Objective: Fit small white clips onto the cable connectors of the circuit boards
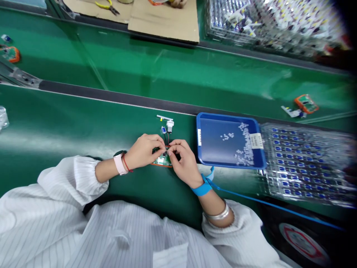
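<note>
A green circuit board (163, 160) in an orange-edged housing lies on the green bench in front of me. My left hand (147, 149) is over its left side, thumb and forefinger pinched near the top edge. From the right, my right hand (182, 160) pinches close beside it, the fingertips of both hands nearly meeting. What sits between the fingertips is too small to make out. Thin wires run up from the board to a small blue-and-silver part (163, 130) and a white-and-grey motor-like part (170, 125). A thin white strip (164, 117) lies just beyond.
Right of my hands is a blue tray (206, 149) with small white pieces. Beyond it stands a clear blister tray (272, 182) of blue parts. A blue wrist-strap cord (251, 198) trails right. Across a dark rail (117, 97), another orange-edged board (306, 103) lies on the green surface.
</note>
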Motion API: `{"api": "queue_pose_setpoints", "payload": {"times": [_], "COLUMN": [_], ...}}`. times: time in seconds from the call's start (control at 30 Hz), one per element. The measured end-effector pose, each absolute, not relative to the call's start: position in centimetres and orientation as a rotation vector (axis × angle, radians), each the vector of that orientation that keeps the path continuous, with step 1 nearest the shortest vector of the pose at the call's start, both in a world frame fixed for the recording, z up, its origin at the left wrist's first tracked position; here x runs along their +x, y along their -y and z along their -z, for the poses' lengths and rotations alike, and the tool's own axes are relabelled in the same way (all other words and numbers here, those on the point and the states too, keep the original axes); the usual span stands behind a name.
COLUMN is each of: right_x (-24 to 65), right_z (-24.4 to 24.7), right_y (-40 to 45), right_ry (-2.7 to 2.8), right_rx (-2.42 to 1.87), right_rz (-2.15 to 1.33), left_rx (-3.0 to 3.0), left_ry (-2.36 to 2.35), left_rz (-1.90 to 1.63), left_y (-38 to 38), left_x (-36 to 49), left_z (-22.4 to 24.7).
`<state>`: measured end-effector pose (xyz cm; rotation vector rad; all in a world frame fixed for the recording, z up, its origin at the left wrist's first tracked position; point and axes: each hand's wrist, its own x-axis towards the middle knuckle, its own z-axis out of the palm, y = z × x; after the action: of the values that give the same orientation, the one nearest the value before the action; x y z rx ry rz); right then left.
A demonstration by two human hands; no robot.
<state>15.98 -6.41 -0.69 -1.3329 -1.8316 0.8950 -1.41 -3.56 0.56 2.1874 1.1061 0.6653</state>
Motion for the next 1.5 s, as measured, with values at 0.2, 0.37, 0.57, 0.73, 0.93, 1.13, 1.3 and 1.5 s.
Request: {"api": "queue_pose_setpoints", "payload": {"times": [0.2, 0.37, 0.57, 0.73, 0.93, 1.13, 1.3, 1.5], "right_x": [16.1, 15.8, 23.3, 30.9, 30.9, 31.3, 26.7, 17.0], "right_z": [0.5, -0.5, -1.4, 1.1, 2.1, 1.5, -0.7, -1.5], "right_y": [6.0, 6.2, 4.2, 2.4, 2.3, 2.3, 3.4, 6.8], "right_ry": [1.865, 1.918, 1.768, 1.642, 1.670, 1.763, 1.804, 1.896], "right_rx": [-1.375, -1.368, -1.522, -1.832, -1.845, -1.867, -1.656, -1.288], "right_rz": [-0.923, -0.822, -0.219, -0.211, -0.188, -0.213, -0.290, -0.744], "left_rx": [2.099, 2.057, 2.216, 2.266, 2.296, 2.296, 2.262, 2.208], "left_ry": [-1.102, -1.064, -1.012, -0.989, -0.985, -0.972, -0.975, -0.919], "left_rz": [-0.598, -0.564, -0.565, -0.533, -0.500, -0.478, -0.545, -0.696], "left_y": [2.7, 2.2, 2.3, 2.3, 2.4, 2.3, 2.5, 3.2], "left_x": [-1.1, -1.3, -1.8, -1.9, -1.9, -2.0, -1.7, -1.3], "left_z": [-1.3, -1.2, -0.4, -0.4, -0.3, -0.3, -0.5, -0.9]}}
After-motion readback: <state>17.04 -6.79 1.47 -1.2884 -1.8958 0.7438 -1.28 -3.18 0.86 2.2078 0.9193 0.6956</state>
